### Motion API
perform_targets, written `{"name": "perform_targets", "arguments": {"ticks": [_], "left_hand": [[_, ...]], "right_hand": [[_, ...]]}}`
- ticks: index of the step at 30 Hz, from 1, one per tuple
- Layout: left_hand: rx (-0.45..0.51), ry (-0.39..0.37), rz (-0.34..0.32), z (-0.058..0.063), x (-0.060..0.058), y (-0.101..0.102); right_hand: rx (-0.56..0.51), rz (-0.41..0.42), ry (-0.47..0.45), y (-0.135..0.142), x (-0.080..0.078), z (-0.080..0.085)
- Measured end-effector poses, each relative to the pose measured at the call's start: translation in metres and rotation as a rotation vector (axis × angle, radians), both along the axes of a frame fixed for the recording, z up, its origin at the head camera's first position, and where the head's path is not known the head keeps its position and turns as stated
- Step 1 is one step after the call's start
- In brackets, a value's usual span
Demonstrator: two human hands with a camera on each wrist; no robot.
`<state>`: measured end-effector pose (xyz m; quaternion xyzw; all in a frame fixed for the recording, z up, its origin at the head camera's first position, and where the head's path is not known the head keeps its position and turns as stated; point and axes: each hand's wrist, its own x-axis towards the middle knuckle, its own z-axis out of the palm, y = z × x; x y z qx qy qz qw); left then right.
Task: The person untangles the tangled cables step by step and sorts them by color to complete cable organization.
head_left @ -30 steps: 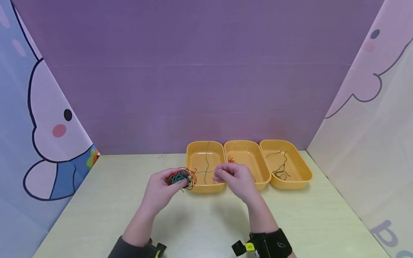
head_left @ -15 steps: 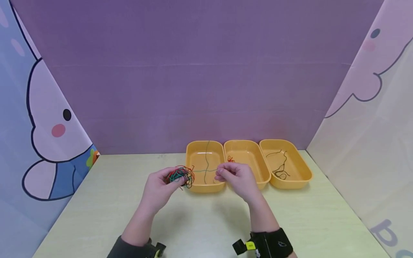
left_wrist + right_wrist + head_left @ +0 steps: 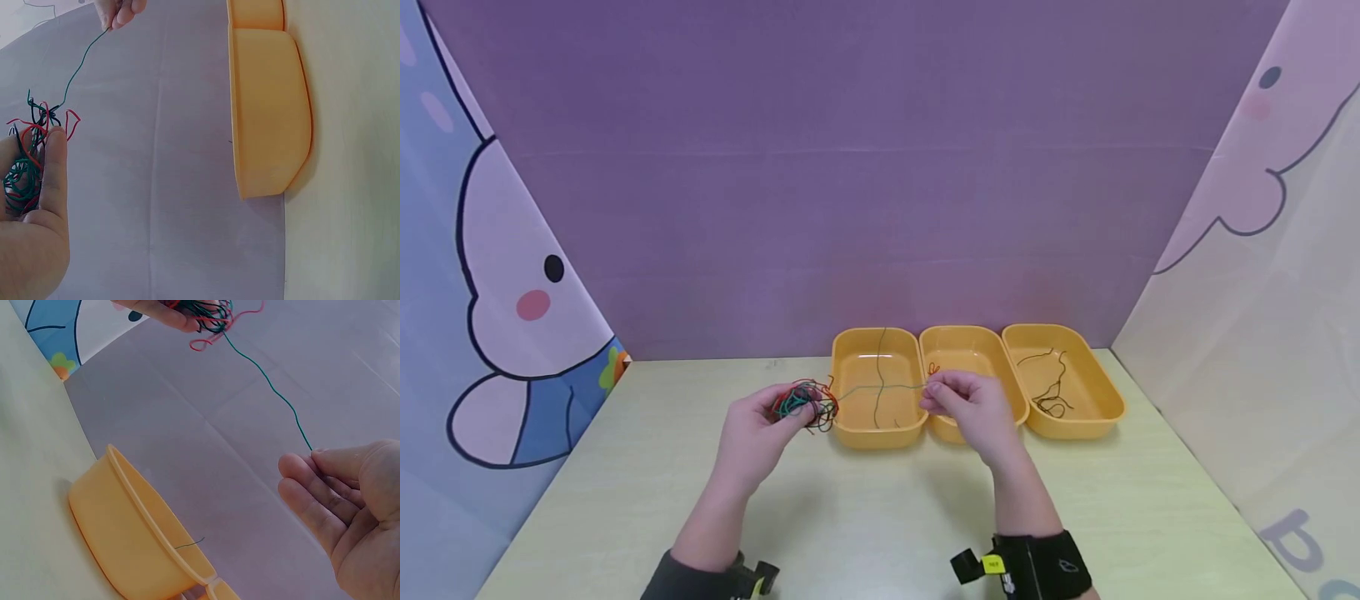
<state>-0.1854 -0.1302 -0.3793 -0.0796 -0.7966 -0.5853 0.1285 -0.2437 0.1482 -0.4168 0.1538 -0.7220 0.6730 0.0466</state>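
Tangled bundle of thin strands (image 3: 805, 406): mixed colours, mostly green, red and black, loops packed tight in the middle, loose ends and small curls poking out at the top and right side. Red ends show bent, kinked shapes in the left wrist view. Bundle is up off the table, left of centre, beside the near left corner of the left tray as the head view shows it.

Left hand (image 3: 752, 437) has it: fingers and thumb closed around the clump, part of it bulging out past the fingertips. One green strand (image 3: 270, 381) runs out of the bundle to the right, slightly wavy, fairly taut, single line. Right hand (image 3: 976, 415) pinches its far end between thumb and index finger, other fingers loosely bent.

Behind the hands, three yellow trays in a row. Left tray (image 3: 856, 358): one long dark-greenish strand (image 3: 877, 402) lying near to far, up to the far rim. Middle tray (image 3: 981, 354): bit of red strand (image 3: 933, 368) at its left side, rest partly hidden by right hand. Right tray (image 3: 1090, 379): several dark strands (image 3: 1055, 407), coiled at the near end. Pale table (image 3: 865, 525), purple backdrop (image 3: 880, 167) at the far side.
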Motion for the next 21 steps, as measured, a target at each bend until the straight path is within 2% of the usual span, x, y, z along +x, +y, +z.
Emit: {"name": "perform_targets", "arguments": {"ticks": [5, 13, 21], "left_hand": [[0.007, 0.017, -0.007, -0.002, -0.002, -0.003], [0.067, 0.032, -0.012, -0.028, -0.021, -0.017], [0.076, 0.048, -0.008, -0.031, -0.022, -0.020]], "right_hand": [[-0.006, -0.037, 0.003, 0.006, -0.004, -0.004], [-0.006, -0.104, -0.003, 0.014, -0.004, -0.001], [-0.002, -0.130, 0.022, 0.023, -0.007, -0.001]]}}
